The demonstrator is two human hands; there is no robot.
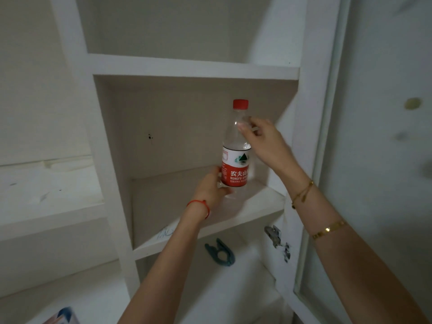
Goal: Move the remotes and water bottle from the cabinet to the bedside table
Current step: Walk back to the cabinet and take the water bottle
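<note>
I am gripping the clear plastic water bottle with the red cap and red-and-white label (236, 157) with both hands inside the white cabinet. It is standing on the middle shelf (177, 206), toward that shelf's right side and back from its front edge. My left hand (210, 187) is closing around the bottle's base, just under the label, and my right hand (261, 139) is pinching the bare upper shoulder below the cap, its fingertips (243, 127) pressing on the plastic.

The risks as I judge them: the thin wall may buckle under my upper pinch, the smooth plastic may slide through my fingers, and the cap may be knocking the shelf above (194, 69) if I am lifting too steeply while drawing it out. The open cabinet door (374, 160) is crowding my right forearm, so a bump there could jolt my hold.

The bottle's long axis is running vertically, cap pointing up, label facing me. No remotes are showing anywhere on these shelves.
</note>
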